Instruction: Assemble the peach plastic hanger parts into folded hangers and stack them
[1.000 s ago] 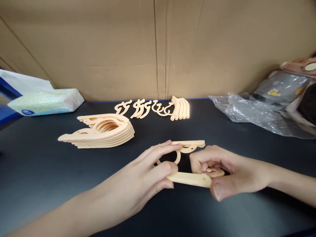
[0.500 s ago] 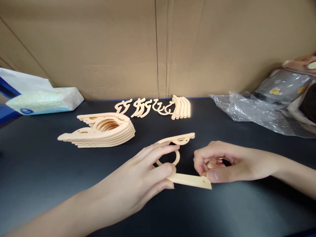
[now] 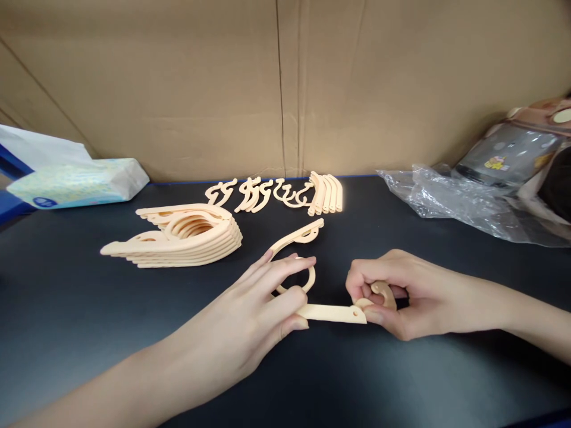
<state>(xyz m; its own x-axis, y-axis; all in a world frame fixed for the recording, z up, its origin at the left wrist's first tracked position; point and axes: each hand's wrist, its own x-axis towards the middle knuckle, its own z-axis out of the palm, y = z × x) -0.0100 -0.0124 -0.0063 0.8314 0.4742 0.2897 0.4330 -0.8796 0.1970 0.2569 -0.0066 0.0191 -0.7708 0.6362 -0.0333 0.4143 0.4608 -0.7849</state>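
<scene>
A cream plastic folding clothes hanger is gripped by my left hand, its thumb and fingers round the hook and arm joint. One arm of the hanger points right, with a small hole near its end; the other angles up and away. My right hand is closed on a small curved hanger piece of the same cream plastic. That piece meets the end of the right-pointing arm; whether it is inserted is hidden by the fingers.
A stack of folded hangers lies left on the black table. Loose curved pieces and straight arm pieces line the back. A tissue pack stands at left; clear plastic wrap and a grey transparent container are at right.
The hanger has turned in my left hand, its far arm swinging left and up, its near arm now more level. My right hand has rotated, showing more of the small piece at the arm's end.
</scene>
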